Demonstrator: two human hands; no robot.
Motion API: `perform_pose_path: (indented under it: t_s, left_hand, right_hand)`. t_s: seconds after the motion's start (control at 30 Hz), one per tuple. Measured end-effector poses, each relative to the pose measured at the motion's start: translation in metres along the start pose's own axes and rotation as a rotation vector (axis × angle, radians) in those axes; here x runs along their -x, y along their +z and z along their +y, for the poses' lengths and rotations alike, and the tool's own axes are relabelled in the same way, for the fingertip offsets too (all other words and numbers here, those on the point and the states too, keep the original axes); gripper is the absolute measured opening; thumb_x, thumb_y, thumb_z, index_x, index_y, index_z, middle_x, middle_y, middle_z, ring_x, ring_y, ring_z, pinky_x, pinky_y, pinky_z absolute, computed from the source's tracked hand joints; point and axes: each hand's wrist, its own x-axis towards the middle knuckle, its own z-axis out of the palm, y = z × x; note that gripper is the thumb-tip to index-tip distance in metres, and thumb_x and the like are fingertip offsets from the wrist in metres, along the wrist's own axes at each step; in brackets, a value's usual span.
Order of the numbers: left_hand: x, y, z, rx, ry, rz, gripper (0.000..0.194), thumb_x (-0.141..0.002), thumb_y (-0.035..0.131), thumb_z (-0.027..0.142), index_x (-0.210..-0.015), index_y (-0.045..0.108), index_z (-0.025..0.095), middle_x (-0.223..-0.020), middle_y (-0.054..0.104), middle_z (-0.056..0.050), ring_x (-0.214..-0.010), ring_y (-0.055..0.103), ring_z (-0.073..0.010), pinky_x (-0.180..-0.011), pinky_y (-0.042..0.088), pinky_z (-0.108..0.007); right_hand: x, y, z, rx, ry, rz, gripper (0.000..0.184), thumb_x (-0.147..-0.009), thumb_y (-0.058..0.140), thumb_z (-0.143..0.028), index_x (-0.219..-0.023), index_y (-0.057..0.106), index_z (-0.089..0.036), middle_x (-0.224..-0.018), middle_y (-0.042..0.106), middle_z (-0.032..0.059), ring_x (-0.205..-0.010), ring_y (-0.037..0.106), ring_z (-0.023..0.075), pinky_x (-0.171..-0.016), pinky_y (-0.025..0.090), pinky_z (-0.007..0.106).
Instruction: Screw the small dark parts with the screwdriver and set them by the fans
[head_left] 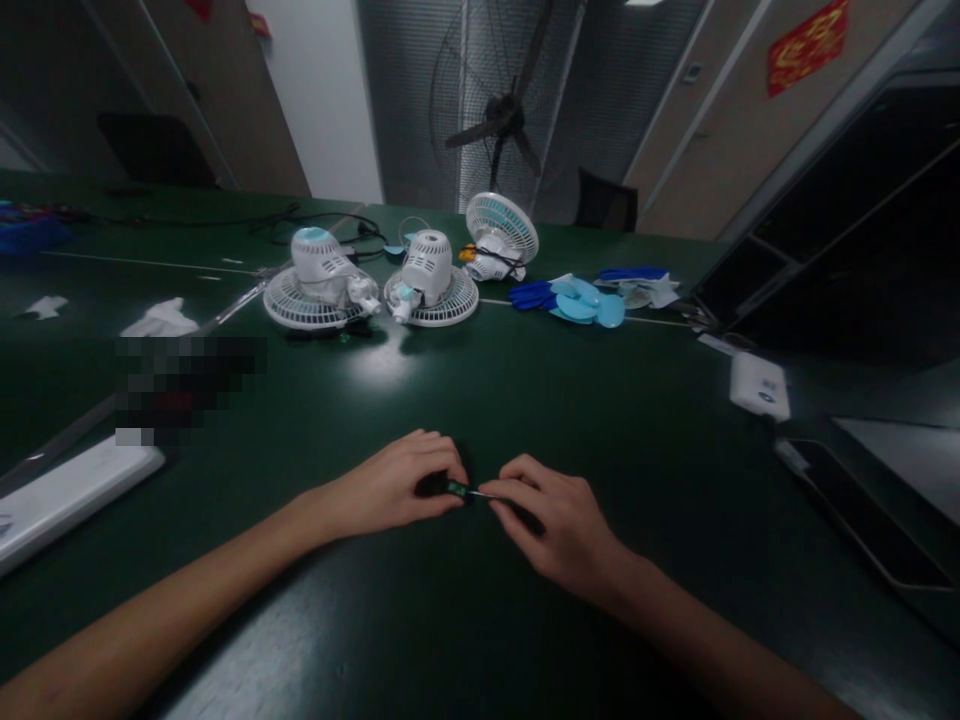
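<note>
My left hand [405,478] is closed, with thumb and fingers pinching a small dark green piece [456,488] just above the table. Opposite it, my right hand [559,510] is closed around a slim tool with a thin metal tip [480,493]. That tip points left and meets or nearly meets the end of the green piece; I cannot tell whether they touch. Most of the tool is hidden in the right hand, and its exact kind does not show. Both hands are low over the dark green table [420,620].
Several white fan units [435,270] stand across the table's back. Light-blue fan blades [589,300] and blue gloves [532,294] lie to their right. A white power bank [759,385] and a phone [862,510] are at right; a long white case [75,495] is at left.
</note>
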Motion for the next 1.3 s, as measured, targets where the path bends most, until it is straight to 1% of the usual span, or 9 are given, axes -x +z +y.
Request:
perform_pose_path:
  t_s: [0.23, 0.53, 0.73, 0.83, 0.93, 1.03, 1.1, 1.17, 1.3]
  left_hand:
    - [-0.001, 0.0, 0.002, -0.026, 0.015, 0.006, 0.011, -0.1, 0.068, 0.03, -0.107, 0.065, 0.023, -0.104, 0.065, -0.002, -0.099, 0.06, -0.0197, -0.096, 0.039, -0.036]
    - [-0.002, 0.003, 0.0, -0.052, 0.001, -0.003, 0.01, -0.101, 0.066, 0.03, -0.107, 0.063, 0.023, -0.103, 0.064, -0.001, -0.096, 0.059, -0.0194, -0.095, 0.037, -0.037]
    - [-0.003, 0.005, -0.001, -0.057, -0.004, -0.005, 0.01, -0.099, 0.068, 0.029, -0.105, 0.064, 0.023, -0.103, 0.065, -0.001, -0.095, 0.058, -0.02, -0.092, 0.039, -0.036]
    - [-0.003, 0.004, 0.0, -0.055, -0.003, 0.001, 0.009, -0.1, 0.067, 0.03, -0.104, 0.065, 0.023, -0.102, 0.065, -0.002, -0.095, 0.058, -0.02, -0.094, 0.04, -0.037]
    - [0.0, 0.0, 0.004, -0.051, 0.014, -0.018, 0.012, -0.099, 0.068, 0.031, -0.109, 0.066, 0.024, -0.105, 0.066, -0.003, -0.1, 0.06, -0.0212, -0.1, 0.041, -0.04]
    - [0.006, -0.006, 0.005, -0.023, 0.043, -0.054, 0.019, -0.099, 0.067, 0.027, -0.118, 0.068, 0.027, -0.114, 0.067, -0.004, -0.109, 0.06, -0.0227, -0.108, 0.04, -0.042]
    - [0.009, -0.01, -0.001, -0.009, 0.049, -0.057, 0.019, -0.102, 0.064, 0.027, -0.121, 0.068, 0.028, -0.117, 0.067, -0.005, -0.112, 0.06, -0.0226, -0.108, 0.042, -0.041]
    - [0.011, -0.018, -0.014, -0.038, 0.035, -0.027, 0.02, -0.105, 0.059, 0.031, -0.123, 0.069, 0.028, -0.119, 0.066, -0.007, -0.113, 0.06, -0.0228, -0.104, 0.045, -0.039]
    - [0.018, -0.044, -0.057, -0.212, -0.074, 0.11, 0.032, -0.11, 0.048, 0.04, -0.131, 0.067, 0.028, -0.123, 0.063, -0.009, -0.115, 0.059, -0.0253, -0.1, 0.048, -0.039]
  right_hand:
    - [-0.002, 0.002, -0.002, -0.003, -0.018, 0.005, 0.024, -0.105, 0.057, -0.02, -0.125, 0.07, -0.023, -0.112, 0.067, 0.0053, -0.086, 0.066, 0.016, -0.068, 0.051, 0.028]
    - [-0.004, 0.005, -0.002, 0.047, -0.02, -0.027, 0.026, -0.106, 0.057, -0.021, -0.13, 0.067, -0.025, -0.115, 0.065, 0.0048, -0.088, 0.066, 0.0166, -0.067, 0.051, 0.029]
    - [-0.006, 0.013, -0.009, -0.02, -0.082, 0.044, 0.024, -0.108, 0.058, -0.025, -0.13, 0.067, -0.024, -0.115, 0.066, 0.0054, -0.09, 0.066, 0.0158, -0.07, 0.052, 0.028]
    - [-0.005, 0.013, -0.011, -0.032, -0.055, 0.095, 0.023, -0.107, 0.058, -0.024, -0.128, 0.068, -0.023, -0.113, 0.067, 0.0055, -0.091, 0.067, 0.0163, -0.072, 0.052, 0.029]
    - [-0.005, 0.01, -0.012, -0.04, -0.008, 0.123, 0.022, -0.106, 0.058, -0.021, -0.123, 0.07, -0.023, -0.109, 0.067, 0.0053, -0.09, 0.067, 0.0167, -0.073, 0.052, 0.03]
    - [-0.004, 0.007, -0.011, -0.057, -0.002, 0.152, 0.02, -0.105, 0.058, -0.02, -0.12, 0.071, -0.023, -0.108, 0.067, 0.0057, -0.088, 0.067, 0.0165, -0.071, 0.052, 0.03]
    - [-0.004, 0.005, -0.011, -0.081, 0.007, 0.163, 0.02, -0.104, 0.058, -0.02, -0.12, 0.071, -0.022, -0.107, 0.067, 0.006, -0.087, 0.067, 0.0163, -0.07, 0.052, 0.029]
    - [-0.004, 0.003, -0.01, -0.101, 0.024, 0.165, 0.02, -0.104, 0.059, -0.02, -0.119, 0.072, -0.022, -0.106, 0.067, 0.006, -0.086, 0.067, 0.0163, -0.07, 0.052, 0.029]
    - [-0.004, 0.001, -0.01, -0.116, 0.047, 0.165, 0.019, -0.103, 0.06, -0.021, -0.118, 0.073, -0.022, -0.105, 0.068, 0.0059, -0.084, 0.066, 0.0162, -0.069, 0.051, 0.029]
